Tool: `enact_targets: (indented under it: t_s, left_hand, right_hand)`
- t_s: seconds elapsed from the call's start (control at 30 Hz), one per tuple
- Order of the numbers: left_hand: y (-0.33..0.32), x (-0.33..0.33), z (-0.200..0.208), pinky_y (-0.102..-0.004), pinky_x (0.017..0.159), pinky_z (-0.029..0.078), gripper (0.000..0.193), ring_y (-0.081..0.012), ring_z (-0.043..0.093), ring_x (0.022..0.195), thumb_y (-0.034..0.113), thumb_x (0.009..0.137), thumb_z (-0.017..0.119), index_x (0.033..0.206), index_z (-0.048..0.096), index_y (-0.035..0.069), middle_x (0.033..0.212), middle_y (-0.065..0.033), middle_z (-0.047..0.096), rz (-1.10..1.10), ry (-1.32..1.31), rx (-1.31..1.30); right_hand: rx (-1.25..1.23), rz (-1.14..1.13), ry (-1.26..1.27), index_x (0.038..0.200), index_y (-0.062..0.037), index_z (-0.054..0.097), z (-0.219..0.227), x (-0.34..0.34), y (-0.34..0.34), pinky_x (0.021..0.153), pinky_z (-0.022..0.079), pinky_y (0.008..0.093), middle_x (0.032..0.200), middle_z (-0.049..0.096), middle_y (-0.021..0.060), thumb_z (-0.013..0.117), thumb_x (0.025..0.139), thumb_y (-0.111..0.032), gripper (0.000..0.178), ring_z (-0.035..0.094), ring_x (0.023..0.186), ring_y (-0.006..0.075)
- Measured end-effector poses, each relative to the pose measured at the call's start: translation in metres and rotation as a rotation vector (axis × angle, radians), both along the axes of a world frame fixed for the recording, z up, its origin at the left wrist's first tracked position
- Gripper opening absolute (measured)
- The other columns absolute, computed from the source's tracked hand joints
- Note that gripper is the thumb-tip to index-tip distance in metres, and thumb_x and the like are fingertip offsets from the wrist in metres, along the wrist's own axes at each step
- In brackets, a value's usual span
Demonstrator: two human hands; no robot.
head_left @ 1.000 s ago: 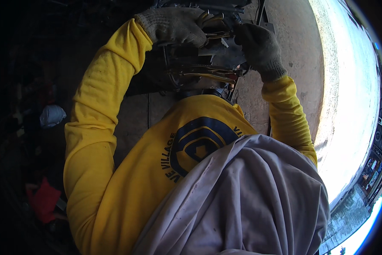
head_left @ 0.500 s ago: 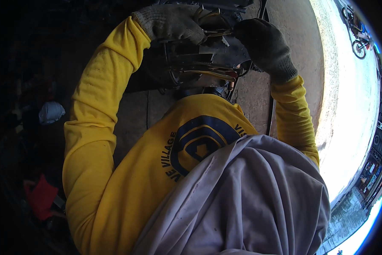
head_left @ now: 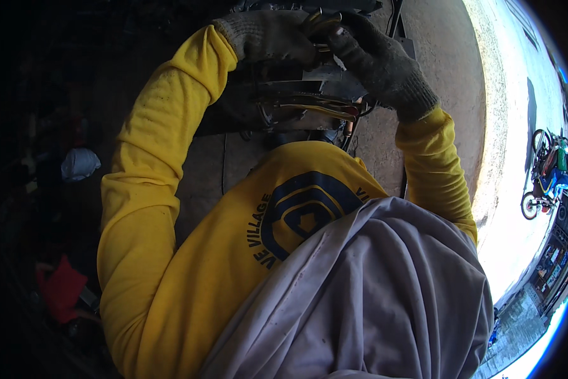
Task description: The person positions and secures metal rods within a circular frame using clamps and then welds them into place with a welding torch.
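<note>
Two gloved hands meet over a dark machine assembly (head_left: pixel 284 85) at the top centre of the frame, in a shaded workspace beside a sunlit yard. The left hand (head_left: pixel 274 36), in grey knit, is curled with its fingers closed around slender brass-coloured pieces (head_left: pixel 322 47), which poke out just beyond its knuckles at upper centre. The right hand (head_left: pixel 379 60) reaches in from the upper right, fingers bent and thumb tip close against the same pieces; whether it pinches them or merely rests there, one cannot tell in the shadow.

The step in hand looks like close two-handed manipulation of the slim pieces, the left hand apparently steadying while the right works their ends. The next move likely calls for a firm left grip and a precise right fingertip hold. Below the hands, more yellowish strands (head_left: pixel 322 106) cross the assembly. A lavender-grey cloth (head_left: pixel 385 284) drapes over the worker's yellow shirt (head_left: pixel 214 265); a motorcycle (head_left: pixel 546 180) stands at far right.
</note>
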State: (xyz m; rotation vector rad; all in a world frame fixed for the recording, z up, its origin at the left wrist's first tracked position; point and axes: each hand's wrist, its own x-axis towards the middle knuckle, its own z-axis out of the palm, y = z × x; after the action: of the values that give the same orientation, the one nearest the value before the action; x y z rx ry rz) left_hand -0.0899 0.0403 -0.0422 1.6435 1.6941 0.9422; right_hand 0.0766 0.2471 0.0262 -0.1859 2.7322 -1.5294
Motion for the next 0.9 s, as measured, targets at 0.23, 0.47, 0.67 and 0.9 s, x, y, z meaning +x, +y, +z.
enact_targets:
  t_s: [0.23,0.47,0.67,0.9]
  left_hand:
    - [0.023,0.014,-0.001,-0.0365,0.108,0.049,0.036,-0.0213,0.062,0.119,0.023,0.101,0.059,0.135,0.055,0.014,0.128,-0.0057,0.064,-0.221,1.003,-0.194]
    - [0.033,0.025,0.018,-0.0364,0.103,0.052,0.040,-0.0226,0.065,0.114,0.029,0.095,0.069,0.131,0.061,0.012,0.123,-0.0077,0.066,0.081,0.385,-0.244]
    - [0.043,0.042,0.065,-0.0357,0.102,0.051,0.041,-0.0228,0.065,0.113,0.030,0.095,0.069,0.130,0.063,0.011,0.120,-0.0105,0.069,0.196,0.144,-0.546]
    - [0.013,0.034,0.053,-0.0355,0.103,0.051,0.042,-0.0210,0.065,0.114,0.022,0.097,0.067,0.136,0.062,0.006,0.120,-0.0096,0.071,0.365,-0.190,-0.299]
  right_hand:
    - [0.200,-0.141,-0.148,0.137,-0.0064,0.056,-0.005,-0.012,-0.005,0.098,0.052,0.0428,0.126,0.067,0.0199,0.050,0.100,-0.059,0.065,0.065,0.116,0.0369]
    - [0.331,0.061,0.139,0.137,-0.0103,0.059,-0.030,-0.020,0.007,0.087,0.059,0.0369,0.119,0.067,0.0183,0.049,0.107,-0.021,0.034,0.071,0.104,0.0280]
    - [-0.286,-0.058,-0.297,0.131,-0.0027,0.062,-0.011,-0.004,0.026,0.091,0.057,0.0342,0.115,0.070,0.0150,0.052,0.107,-0.023,0.033,0.070,0.105,0.0233]
    - [-0.156,0.165,0.154,0.124,-0.0019,0.066,-0.045,0.008,0.035,0.092,0.056,0.0311,0.117,0.070,0.0129,0.063,0.100,-0.011,0.026,0.068,0.108,0.0208]
